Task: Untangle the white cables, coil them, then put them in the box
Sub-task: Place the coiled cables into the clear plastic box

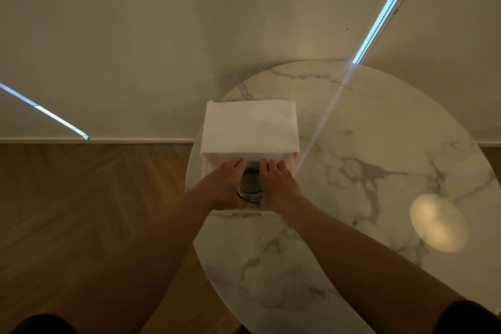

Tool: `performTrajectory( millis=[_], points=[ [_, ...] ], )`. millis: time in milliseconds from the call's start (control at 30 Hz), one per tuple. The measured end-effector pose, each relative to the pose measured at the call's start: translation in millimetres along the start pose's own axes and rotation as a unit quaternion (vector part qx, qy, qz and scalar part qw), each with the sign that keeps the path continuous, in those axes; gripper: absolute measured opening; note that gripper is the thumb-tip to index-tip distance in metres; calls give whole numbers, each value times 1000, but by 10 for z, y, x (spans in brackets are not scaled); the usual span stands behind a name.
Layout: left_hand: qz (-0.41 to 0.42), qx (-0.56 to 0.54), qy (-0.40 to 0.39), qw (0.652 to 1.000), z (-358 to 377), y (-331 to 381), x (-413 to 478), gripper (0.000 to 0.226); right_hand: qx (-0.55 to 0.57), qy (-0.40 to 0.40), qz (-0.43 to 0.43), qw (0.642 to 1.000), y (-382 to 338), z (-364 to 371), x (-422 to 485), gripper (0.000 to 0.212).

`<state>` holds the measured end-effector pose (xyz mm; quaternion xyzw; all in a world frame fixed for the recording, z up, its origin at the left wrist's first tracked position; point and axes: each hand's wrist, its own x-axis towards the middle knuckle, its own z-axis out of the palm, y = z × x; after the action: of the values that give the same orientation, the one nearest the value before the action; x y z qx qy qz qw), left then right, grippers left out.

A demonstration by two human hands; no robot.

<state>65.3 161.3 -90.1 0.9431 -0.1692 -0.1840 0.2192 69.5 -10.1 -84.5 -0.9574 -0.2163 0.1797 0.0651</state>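
left hand and right hand grip opposite sides of the coiled cables, directly over the open box

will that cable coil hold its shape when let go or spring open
Probably springy: the cable coil is many stacked loops with no tie visible, and the left hand and right hand squeeze its sides. It likely loosens once released. Seems light; the white box walls should contain it.

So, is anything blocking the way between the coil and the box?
Nothing visible does. The left hand and the right hand hold the coil at the open box. Its lid stands raised behind them. The box's inside is hidden.
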Motion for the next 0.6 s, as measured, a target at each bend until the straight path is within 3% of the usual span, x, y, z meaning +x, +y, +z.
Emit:
performTrajectory(
  millis=[100, 200, 400, 600],
  points=[
    [-10, 3, 7, 1000, 36, -17, 20, 96, 17, -12, -17, 1000, 64, -38, -17, 108],
    [-20, 36, 13, 999, 98, -19, -2, 103, 52, -1, -43, 998, 144, -57, -64, 81],
    [-30, 26, 3, 999, 93, 18, -51, 109, 36, -1, -20, 999, 103, -25, -142, 86],
    [-27, 36, 29, 999, 82, 48, -103, 91, -27, 20, -20, 999, 43, -20, -159, 75]
  ],
)
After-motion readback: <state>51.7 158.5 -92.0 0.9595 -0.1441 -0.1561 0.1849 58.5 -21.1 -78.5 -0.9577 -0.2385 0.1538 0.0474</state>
